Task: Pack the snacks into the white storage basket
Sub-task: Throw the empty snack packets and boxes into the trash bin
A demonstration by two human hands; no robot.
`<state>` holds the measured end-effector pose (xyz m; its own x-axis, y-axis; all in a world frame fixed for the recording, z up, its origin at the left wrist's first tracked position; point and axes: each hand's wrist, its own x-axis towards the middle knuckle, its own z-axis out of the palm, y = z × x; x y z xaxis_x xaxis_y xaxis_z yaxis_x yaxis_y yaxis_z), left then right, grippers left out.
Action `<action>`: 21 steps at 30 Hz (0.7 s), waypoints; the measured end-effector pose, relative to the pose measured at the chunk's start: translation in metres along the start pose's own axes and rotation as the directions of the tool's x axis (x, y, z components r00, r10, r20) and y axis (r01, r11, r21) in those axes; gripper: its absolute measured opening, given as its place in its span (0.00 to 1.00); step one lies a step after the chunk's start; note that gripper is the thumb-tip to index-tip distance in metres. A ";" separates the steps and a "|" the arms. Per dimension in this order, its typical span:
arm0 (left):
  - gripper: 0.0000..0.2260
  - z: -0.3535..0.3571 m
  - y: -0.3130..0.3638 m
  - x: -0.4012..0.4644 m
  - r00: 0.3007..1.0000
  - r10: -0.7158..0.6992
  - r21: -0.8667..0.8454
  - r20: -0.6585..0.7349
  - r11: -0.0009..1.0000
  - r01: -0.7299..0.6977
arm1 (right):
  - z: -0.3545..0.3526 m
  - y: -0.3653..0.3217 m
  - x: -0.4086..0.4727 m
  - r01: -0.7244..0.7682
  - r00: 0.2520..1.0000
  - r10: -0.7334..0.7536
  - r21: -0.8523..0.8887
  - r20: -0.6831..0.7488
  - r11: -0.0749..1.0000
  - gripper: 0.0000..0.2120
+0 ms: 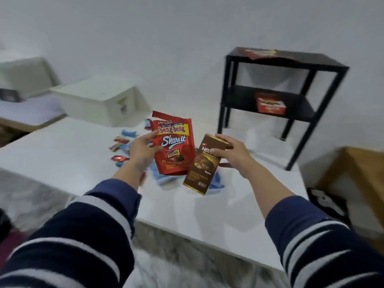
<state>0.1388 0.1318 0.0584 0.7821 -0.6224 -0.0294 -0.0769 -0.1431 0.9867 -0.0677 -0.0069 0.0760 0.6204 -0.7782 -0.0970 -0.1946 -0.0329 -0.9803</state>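
My left hand (pixel 143 151) grips a red beng-beng pouch (pixel 176 148) by its left edge and holds it upright above the white table (pixel 62 154). My right hand (pixel 230 154) grips the top of a brown brownie box (pixel 202 169), which hangs tilted beside the pouch. Several small wrapped snacks (pixel 121 144) in red and blue lie scattered on the table behind my left hand, and blue wrappers (pixel 217 181) lie under the box. The white storage basket (pixel 99 99) stands at the table's far left.
A black two-tier shelf (pixel 284 84) stands at the back right with a red packet (pixel 261 53) on top and a red box (pixel 271 104) on its lower tier. A wooden piece of furniture (pixel 361 171) is at the right edge.
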 end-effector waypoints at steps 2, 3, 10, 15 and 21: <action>0.26 -0.048 -0.007 -0.003 0.995 -0.012 -0.018 -0.098 1.000 0.010 | 0.046 -0.013 0.007 0.110 0.992 -0.107 -0.035 0.073 0.993 0.24; 0.26 -0.073 -0.011 -0.004 0.989 -0.012 -0.028 -0.145 1.000 0.008 | 0.071 -0.018 0.010 0.160 0.982 -0.154 -0.042 0.112 0.986 0.23; 0.27 -0.265 -0.050 -0.015 0.919 -0.041 -0.055 -0.392 0.998 0.021 | 0.275 -0.047 0.030 0.319 0.889 -0.292 -0.019 0.352 0.948 0.22; 0.26 -0.403 -0.081 -0.035 0.833 -0.035 0.043 -0.552 0.997 0.071 | 0.434 -0.056 0.030 0.394 0.822 -0.343 -0.018 0.455 0.919 0.22; 0.25 -0.531 -0.116 -0.057 0.715 -0.076 0.060 -0.695 0.985 0.163 | 0.585 -0.059 0.011 0.364 0.747 -0.294 0.003 0.596 0.931 0.22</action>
<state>0.4320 0.5925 0.0310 0.9949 0.1002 0.0147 0.0149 -0.2881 0.9575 0.3947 0.3531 0.0318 0.9735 -0.1985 0.1133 0.0469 -0.3116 -0.9490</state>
